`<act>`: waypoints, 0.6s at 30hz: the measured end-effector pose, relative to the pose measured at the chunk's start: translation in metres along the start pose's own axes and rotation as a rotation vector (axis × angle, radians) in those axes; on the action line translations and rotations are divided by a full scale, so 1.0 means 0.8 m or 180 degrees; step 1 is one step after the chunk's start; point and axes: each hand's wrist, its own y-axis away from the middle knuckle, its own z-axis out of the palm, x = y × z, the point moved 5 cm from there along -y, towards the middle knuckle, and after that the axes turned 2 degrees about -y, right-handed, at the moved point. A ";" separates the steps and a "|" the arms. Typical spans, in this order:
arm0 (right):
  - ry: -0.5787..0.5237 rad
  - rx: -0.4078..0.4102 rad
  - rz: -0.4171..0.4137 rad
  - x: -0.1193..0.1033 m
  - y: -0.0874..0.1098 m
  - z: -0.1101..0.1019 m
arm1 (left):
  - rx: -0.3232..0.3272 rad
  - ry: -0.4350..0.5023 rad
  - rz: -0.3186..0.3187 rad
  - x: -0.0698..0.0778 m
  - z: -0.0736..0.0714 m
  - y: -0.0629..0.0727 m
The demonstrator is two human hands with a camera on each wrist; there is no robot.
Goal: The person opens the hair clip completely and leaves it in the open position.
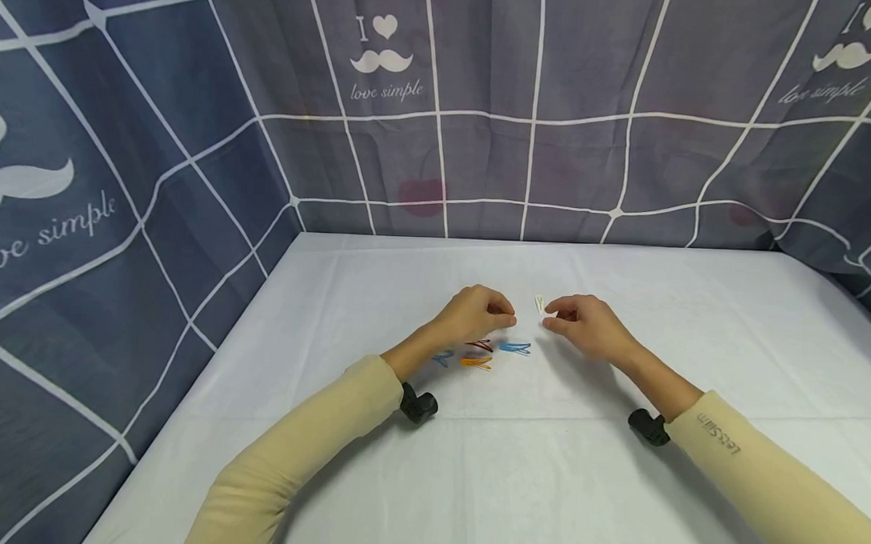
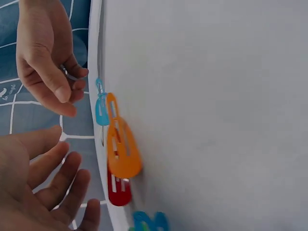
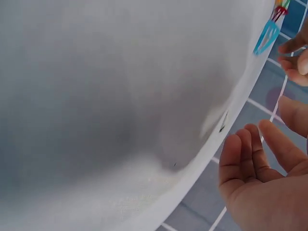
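My left hand (image 1: pixel 480 313) hovers over the white table, its fingers loosely bent with nothing between them; in the left wrist view they are spread. Close by lie several snap hair clips: a red clip (image 1: pixel 479 345), an orange clip (image 1: pixel 476 361), a blue clip (image 1: pixel 515 348) and another blue clip (image 1: pixel 443 358), partly hidden by the left arm in the head view. Across from it, my right hand (image 1: pixel 585 324) is held with relaxed fingers and holds nothing. A pale, whitish clip (image 1: pixel 539 304) lies just beside its fingertips.
A white cloth covers the table (image 1: pixel 529 483). Dark checked curtains (image 1: pixel 482 161) hang behind it and along the left side. Black wrist cameras, such as the left camera (image 1: pixel 419 406), are strapped under both forearms.
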 end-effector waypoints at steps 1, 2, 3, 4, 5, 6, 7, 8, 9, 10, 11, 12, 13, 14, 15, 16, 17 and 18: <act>0.0002 0.0000 0.0034 0.002 -0.003 -0.001 | 0.0029 -0.0018 -0.0021 0.002 -0.002 -0.003; 0.0013 -0.0004 0.0068 0.005 -0.005 -0.002 | 0.0053 -0.0031 -0.0033 0.003 -0.003 -0.006; 0.0021 -0.0015 0.0096 0.007 -0.007 -0.002 | 0.0075 -0.0053 -0.0041 0.005 -0.004 -0.010; 0.0031 -0.0031 0.0124 0.009 -0.010 -0.002 | 0.0088 -0.0058 -0.0043 0.006 -0.004 -0.014; 0.0031 -0.0052 0.0154 0.011 -0.012 -0.002 | 0.0095 -0.0063 -0.0038 0.007 -0.003 -0.018; 0.0029 -0.0067 0.0182 0.013 -0.014 -0.002 | 0.0098 -0.0072 -0.0041 0.007 -0.003 -0.021; 0.0030 -0.0081 0.0217 0.015 -0.016 -0.002 | 0.0099 -0.0077 -0.0054 0.007 -0.002 -0.025; 0.0023 -0.0095 0.0255 0.017 -0.019 -0.002 | 0.0095 -0.0087 -0.0061 0.007 -0.001 -0.028; 0.0011 -0.0105 0.0293 0.019 -0.021 -0.002 | 0.0087 -0.0105 -0.0072 0.006 0.001 -0.031; 0.0001 -0.0110 0.0322 0.020 -0.024 -0.001 | 0.0081 -0.0123 -0.0110 0.005 0.002 -0.034; -0.0011 -0.0111 0.0351 0.022 -0.026 -0.001 | 0.0072 -0.0144 -0.0165 0.004 0.003 -0.036; -0.0023 -0.0108 0.0379 0.023 -0.029 -0.001 | 0.0062 -0.0175 -0.0235 0.002 0.004 -0.037; -0.0031 -0.0105 0.0401 0.024 -0.031 -0.001 | 0.0052 -0.0206 -0.0306 0.000 0.005 -0.038; -0.0024 -0.0103 0.0418 0.025 -0.033 0.000 | 0.0040 -0.0245 -0.0369 -0.001 0.006 -0.039; 0.0001 -0.0093 0.0426 0.026 -0.035 0.000 | 0.0031 -0.0287 -0.0434 -0.003 0.007 -0.039; 0.0022 -0.0085 0.0433 0.027 -0.037 0.001 | 0.0028 -0.0320 -0.0491 -0.004 0.007 -0.040; 0.0045 -0.0086 0.0452 0.028 -0.039 0.002 | 0.0022 -0.0355 -0.0527 -0.005 0.007 -0.040; 0.0078 -0.0089 0.0465 0.029 -0.040 0.002 | 0.0022 -0.0386 -0.0549 -0.006 0.008 -0.040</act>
